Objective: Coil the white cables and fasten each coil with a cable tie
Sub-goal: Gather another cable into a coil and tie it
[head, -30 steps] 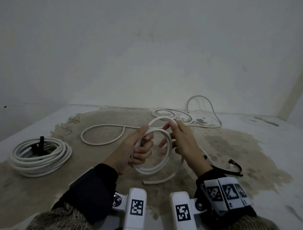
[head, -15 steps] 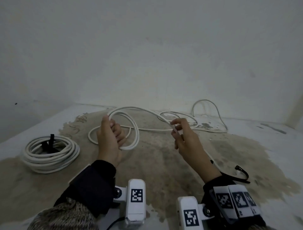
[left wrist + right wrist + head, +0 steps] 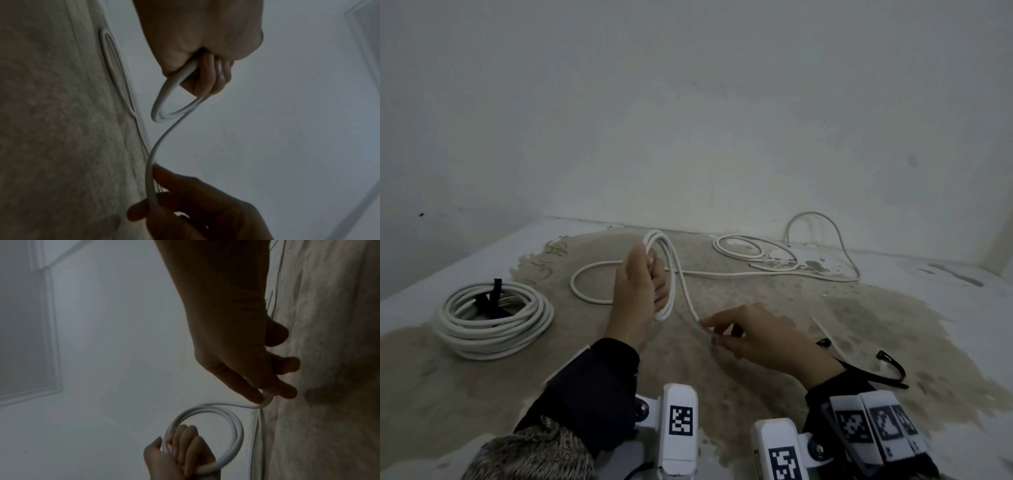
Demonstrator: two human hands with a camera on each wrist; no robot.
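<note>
My left hand (image 3: 637, 291) is raised and grips a small coil of white cable (image 3: 668, 274) of two or three turns, fingers curled through it (image 3: 213, 73). From the coil the cable drops to my right hand (image 3: 709, 331), which pinches it between thumb and fingers low over the floor (image 3: 267, 398). The remaining loose white cable (image 3: 722, 273) lies on the floor in a loop to the left and in flat turns at the back right (image 3: 739, 249). A finished white coil (image 3: 496, 320) with a black tie (image 3: 497, 289) lies at the left.
Black cable ties (image 3: 890, 365) and a white one (image 3: 825, 331) lie on the floor to the right of my right wrist. The stained floor (image 3: 774, 387) meets a plain wall close behind the cables.
The hands were together on the coil, then drew apart. My right hand has slid along the cable, down and toward me, while the left holds the coil up.
</note>
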